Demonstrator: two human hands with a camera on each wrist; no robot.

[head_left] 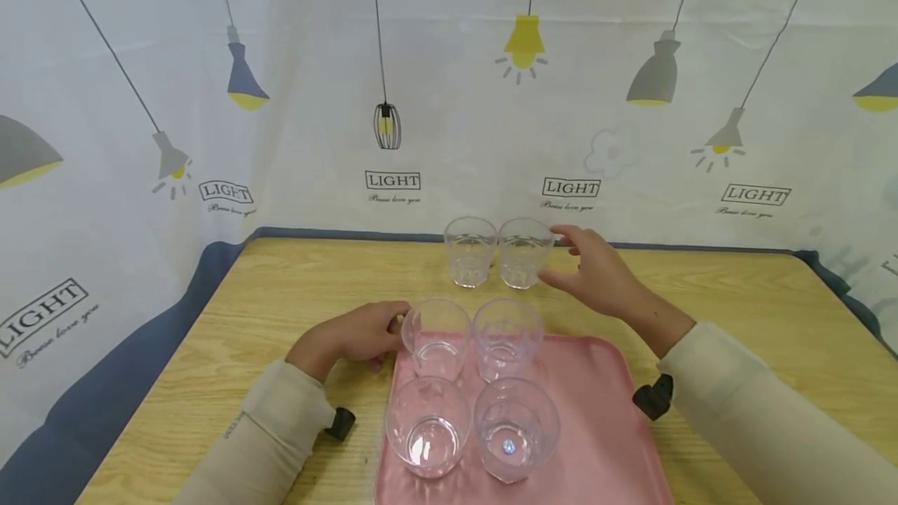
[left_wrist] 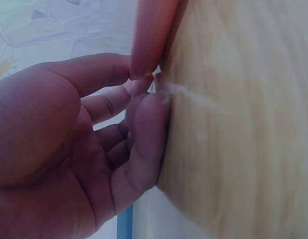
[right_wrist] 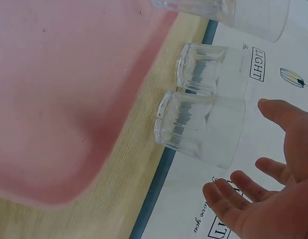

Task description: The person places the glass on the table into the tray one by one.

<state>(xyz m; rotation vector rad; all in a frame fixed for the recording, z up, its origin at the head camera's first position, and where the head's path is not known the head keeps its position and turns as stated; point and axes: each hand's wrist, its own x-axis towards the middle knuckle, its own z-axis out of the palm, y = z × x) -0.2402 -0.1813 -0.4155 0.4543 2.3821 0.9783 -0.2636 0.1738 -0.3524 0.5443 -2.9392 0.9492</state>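
My left hand [head_left: 365,330] is at the far left corner of a pink tray [head_left: 603,411]. In the left wrist view its thumb and curled fingers [left_wrist: 149,129] pinch the tray's rim [left_wrist: 149,40], close over the wood. Several clear plastic cups stand upright on the tray, and the far left cup [head_left: 421,326] is right beside this hand. Behind the tray two more clear cups stand side by side on the table, a left one [head_left: 470,252] and a right one [head_left: 525,252]. My right hand [head_left: 596,275], fingers spread and holding nothing, reaches to the right cup's side.
The wooden table [head_left: 295,271] runs back to a white curtain [head_left: 463,45] printed with lamps. On the tray the near left cup [head_left: 428,443] and near right cup [head_left: 515,443] stand close together. Tray surface shows to their right.
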